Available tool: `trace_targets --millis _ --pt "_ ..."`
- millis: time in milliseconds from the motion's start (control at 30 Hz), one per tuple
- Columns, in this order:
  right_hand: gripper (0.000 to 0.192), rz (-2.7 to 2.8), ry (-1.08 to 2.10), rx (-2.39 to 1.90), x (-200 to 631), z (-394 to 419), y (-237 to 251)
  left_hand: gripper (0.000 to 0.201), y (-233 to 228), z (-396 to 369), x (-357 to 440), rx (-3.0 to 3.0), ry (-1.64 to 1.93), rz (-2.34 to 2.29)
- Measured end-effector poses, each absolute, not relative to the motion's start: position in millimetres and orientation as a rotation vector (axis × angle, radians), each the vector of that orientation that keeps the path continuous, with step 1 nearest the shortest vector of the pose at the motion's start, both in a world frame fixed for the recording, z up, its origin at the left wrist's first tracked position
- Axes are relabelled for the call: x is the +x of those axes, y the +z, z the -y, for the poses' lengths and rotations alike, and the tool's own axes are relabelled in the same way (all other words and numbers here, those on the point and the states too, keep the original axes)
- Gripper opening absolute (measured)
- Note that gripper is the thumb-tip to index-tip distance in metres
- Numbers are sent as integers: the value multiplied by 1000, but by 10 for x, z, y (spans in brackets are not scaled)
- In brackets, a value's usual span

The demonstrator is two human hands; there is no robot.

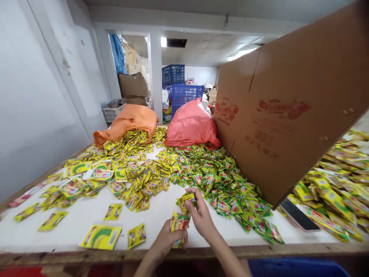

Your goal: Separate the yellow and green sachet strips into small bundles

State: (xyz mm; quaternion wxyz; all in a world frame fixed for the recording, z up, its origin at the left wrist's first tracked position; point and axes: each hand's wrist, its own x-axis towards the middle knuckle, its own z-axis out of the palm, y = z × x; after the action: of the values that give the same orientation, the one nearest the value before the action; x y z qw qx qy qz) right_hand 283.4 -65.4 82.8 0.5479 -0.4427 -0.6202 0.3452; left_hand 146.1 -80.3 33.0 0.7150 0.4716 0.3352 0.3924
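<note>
Sachets (179, 222) stacked in left hand (167, 240) grip, right hand (201, 217) pinching another sachet (186, 200) — mid-gather, probably; next needs it squared onto the stack.

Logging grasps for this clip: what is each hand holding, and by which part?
Left hand grips a small stack of sachets by its lower end. Right hand pinches one sachet at its right edge.
</note>
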Motion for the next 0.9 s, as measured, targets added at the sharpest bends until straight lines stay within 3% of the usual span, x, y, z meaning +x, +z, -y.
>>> trace_targets --millis 200,433,600,900 --pt "19 1911 560 -1132 2861 678 924 19 319 826 1432 1023 884 -709" --pt "25 2154 412 -1114 2738 727 1117 21 295 815 1452 1053 861 -711" --pt "31 2005 422 -1127 2737 706 1009 27 264 798 1422 1044 948 -768" --pt "10 2037 223 -1289 2823 716 840 35 131 669 1438 1174 962 -777"
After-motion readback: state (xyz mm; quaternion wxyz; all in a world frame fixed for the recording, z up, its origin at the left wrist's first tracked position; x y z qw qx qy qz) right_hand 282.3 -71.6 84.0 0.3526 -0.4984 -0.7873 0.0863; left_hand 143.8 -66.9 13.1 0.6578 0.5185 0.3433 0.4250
